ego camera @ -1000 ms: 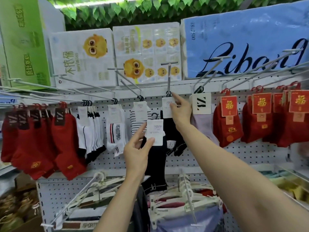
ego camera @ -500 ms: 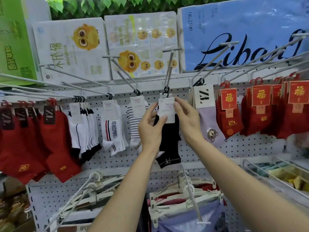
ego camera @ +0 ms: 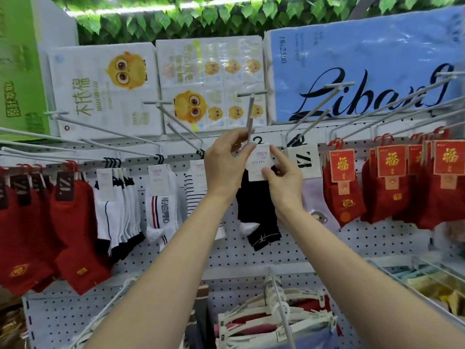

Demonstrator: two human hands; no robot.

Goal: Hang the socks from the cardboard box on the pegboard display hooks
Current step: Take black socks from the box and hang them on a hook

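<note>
The black socks [ego camera: 256, 210] hang just below both hands, held up by their white card label [ego camera: 260, 163] against the pegboard [ego camera: 289, 250], between a striped pair [ego camera: 193, 195] and a pale lilac pair [ego camera: 317, 202]. The left hand [ego camera: 224, 170] has its fingers curled at the label's top left corner, fingertips close by the display hook [ego camera: 250, 117]; the right hand [ego camera: 284, 182] pinches the label's lower right edge with thumb and forefinger. The small black hanger loop [ego camera: 258, 140] shows just above the card; whether it is on the wire yet I cannot tell. These look light and limp, so the stiff card and its loop are probably the sensible place to grip, since the soft fabric would likely swing and fold. Beyond, red socks [ego camera: 344, 195] crowd both sides of the pegboard, and tissue packs [ego camera: 105, 91] stand on a shelf under green leaves [ego camera: 201, 18].
</note>
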